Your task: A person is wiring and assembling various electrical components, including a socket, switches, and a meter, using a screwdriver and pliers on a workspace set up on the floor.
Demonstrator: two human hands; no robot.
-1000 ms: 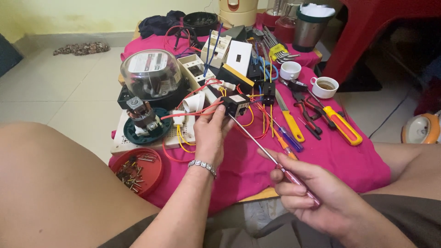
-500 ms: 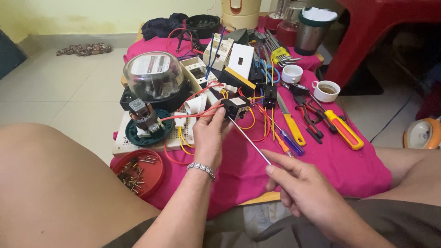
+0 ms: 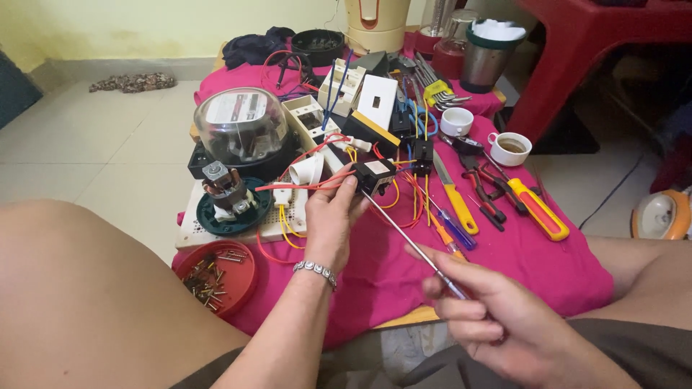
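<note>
Near left: red dish of loose screws at the counter's near-left corner, on the pink cloth. Just beyond it, a small motor part on a green round base, standing on a white perforated board. Behind that, a glass-domed electric meter on a black base.

Centre: left hand, bracelet at the wrist, raised over the cloth. Its fingers close on a small black switch block with a pale label face, held at the centre of the counter, just above the cloth. Red and yellow wires trail from the block leftward to the board and down to the cloth.

A long thin screwdriver runs on a slant from the block's near underside down to the right hand. Tip touching the block or just short of it; cannot tell which. Right-hand fingers wrapped round the handle end, near the right thigh, blurred.

Right of centre: yellow-handled knife, blue-and-purple screwdrivers, red-handled pliers, a thick yellow-handled tool lying side by side on the cloth.

Far right: white cup of dark drink, small empty white cup behind it.
</note>
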